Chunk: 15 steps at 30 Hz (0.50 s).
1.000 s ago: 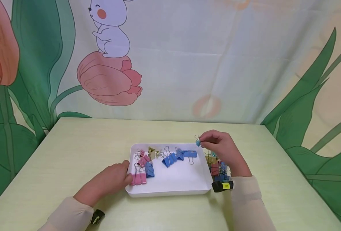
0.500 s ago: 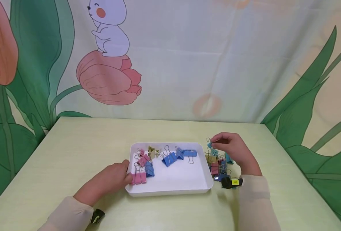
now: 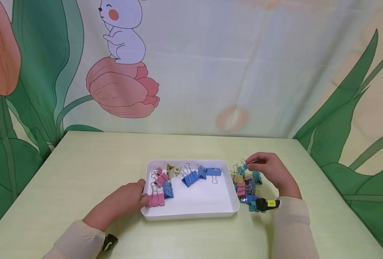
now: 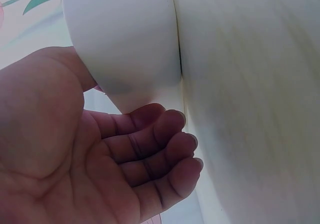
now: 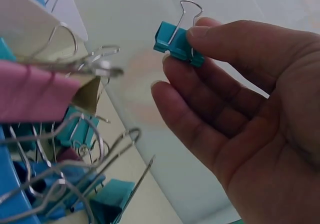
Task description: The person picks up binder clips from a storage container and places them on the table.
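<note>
A white tray [image 3: 204, 201] lies on the table, with pink, gold and blue binder clips inside along its left and far sides. My left hand [image 3: 126, 199] grips its left wall, thumb over the rim; in the left wrist view the fingers [image 4: 172, 149] curl against the outside. My right hand [image 3: 272, 174] pinches a small teal binder clip [image 5: 175, 43] between thumb and fingers. This clip is above the far side of a heap of binder clips [image 3: 241, 189], right beside the tray. Its wire handle points up, away from the fingertips.
Teal, pink, gold and blue clips overlap in the heap, wire handles sticking out. A pink clip [image 5: 40, 91] looms close to the right wrist camera. The pale table [image 3: 178, 241] ends at a printed cloth backdrop [image 3: 191, 72].
My right hand has moved right and slightly nearer, from the tray's far right corner to over the heap, still pinching the teal binder clip. The left hand and tray stay put.
</note>
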Available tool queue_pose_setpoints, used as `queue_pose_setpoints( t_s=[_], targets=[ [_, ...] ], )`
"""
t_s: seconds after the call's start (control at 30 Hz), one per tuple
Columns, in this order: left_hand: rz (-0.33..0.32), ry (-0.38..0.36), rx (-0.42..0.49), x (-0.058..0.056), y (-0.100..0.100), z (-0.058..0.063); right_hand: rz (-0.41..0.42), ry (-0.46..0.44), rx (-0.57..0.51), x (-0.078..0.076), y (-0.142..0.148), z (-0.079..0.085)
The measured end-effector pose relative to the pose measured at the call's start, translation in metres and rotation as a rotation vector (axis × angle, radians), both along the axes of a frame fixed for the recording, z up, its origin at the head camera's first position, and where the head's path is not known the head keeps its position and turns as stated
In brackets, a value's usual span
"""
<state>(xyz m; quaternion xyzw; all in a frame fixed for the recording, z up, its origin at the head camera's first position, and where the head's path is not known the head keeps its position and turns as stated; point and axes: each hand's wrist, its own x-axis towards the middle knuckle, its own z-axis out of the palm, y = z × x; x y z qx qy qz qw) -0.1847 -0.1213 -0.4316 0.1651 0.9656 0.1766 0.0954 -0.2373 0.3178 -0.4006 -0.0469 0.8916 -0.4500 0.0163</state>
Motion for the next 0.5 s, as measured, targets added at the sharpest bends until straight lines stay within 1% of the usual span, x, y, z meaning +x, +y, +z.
queue_pose_setpoints(
  t_s=[0.27,0.5],
  targets=[
    [-0.002,0.004,-0.001,0.0014,-0.0004,0.0014,-0.042,-0.076,0.035,-0.0004,0.0067,-0.0034],
    [-0.003,-0.002,-0.002,0.0012,-0.0005,0.0029,-0.025,-0.105,0.121,-0.0023,0.0105,-0.0067]
  ],
)
